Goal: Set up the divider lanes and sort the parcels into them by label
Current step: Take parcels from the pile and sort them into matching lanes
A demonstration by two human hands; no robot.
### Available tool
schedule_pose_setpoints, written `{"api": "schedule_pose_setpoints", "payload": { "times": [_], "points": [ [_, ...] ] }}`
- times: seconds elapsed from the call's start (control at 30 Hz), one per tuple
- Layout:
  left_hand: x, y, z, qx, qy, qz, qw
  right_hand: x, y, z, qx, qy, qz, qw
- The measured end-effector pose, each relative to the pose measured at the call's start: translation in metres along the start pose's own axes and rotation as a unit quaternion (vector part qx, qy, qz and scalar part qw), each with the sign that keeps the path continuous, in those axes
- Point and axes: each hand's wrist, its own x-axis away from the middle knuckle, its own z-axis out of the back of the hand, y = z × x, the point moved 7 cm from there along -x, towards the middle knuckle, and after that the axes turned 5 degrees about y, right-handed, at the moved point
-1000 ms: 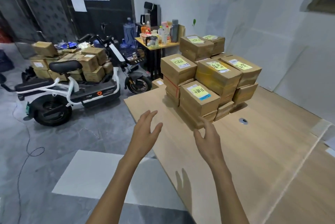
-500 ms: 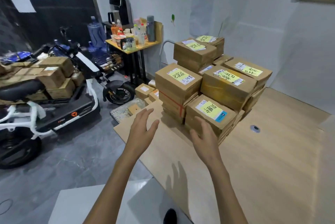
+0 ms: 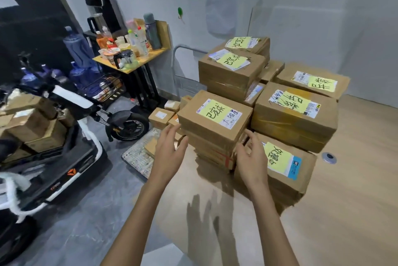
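Several brown cardboard parcels with yellow handwritten labels are stacked on a light wooden table (image 3: pixel 344 212). The nearest left stack is topped by a parcel (image 3: pixel 213 123) with a yellow and white label. My left hand (image 3: pixel 170 151) is open just left of that stack, its fingers close to the parcel's left edge. My right hand (image 3: pixel 251 160) is open at the stack's right corner, in front of a lower parcel (image 3: pixel 288 171) with a yellow and blue label. Neither hand grips anything. No dividers are in view.
An electric scooter (image 3: pixel 71 136) loaded with boxes stands on the floor at left. A small yellow side table (image 3: pixel 137 61) with bottles and cups is behind it. Small boxes (image 3: pixel 160 116) and a flat tray (image 3: pixel 137 158) lie on the floor by the table's corner.
The view has moved closer to the parcel stack. Both hands have reached forward and now flank the top parcel of the nearest left stack.
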Motion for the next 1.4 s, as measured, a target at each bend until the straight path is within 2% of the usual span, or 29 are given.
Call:
{"api": "schedule_pose_setpoints", "payload": {
  "times": [0.33,0.57,0.7,0.77,0.9,1.2,1.4],
  "points": [
    [-0.098,-0.012,-0.028,0.033,-0.063,-0.019,0.997,-0.027,-0.004,-0.023,0.047,0.084,-0.017,0.995],
    [-0.192,0.035,-0.033,0.106,-0.088,-0.063,0.988,-0.082,-0.08,-0.04,0.064,0.188,0.053,0.979],
    [-0.238,0.057,-0.053,0.13,-0.145,-0.102,0.976,-0.124,-0.108,-0.046,0.066,0.242,0.06,0.966],
    [-0.25,0.063,-0.064,0.136,-0.179,-0.12,0.967,-0.138,-0.11,-0.05,0.07,0.241,0.049,0.967],
    [-0.254,0.062,-0.078,0.161,-0.23,-0.13,0.951,-0.142,-0.108,-0.054,0.083,0.238,0.033,0.967],
    [-0.223,0.072,-0.059,0.184,-0.187,-0.135,0.956,-0.106,-0.108,-0.035,0.035,0.276,0.038,0.96],
    [-0.17,0.113,-0.048,0.212,-0.158,-0.16,0.951,-0.048,-0.109,0.023,-0.022,0.327,0.05,0.944]
  ]
}}
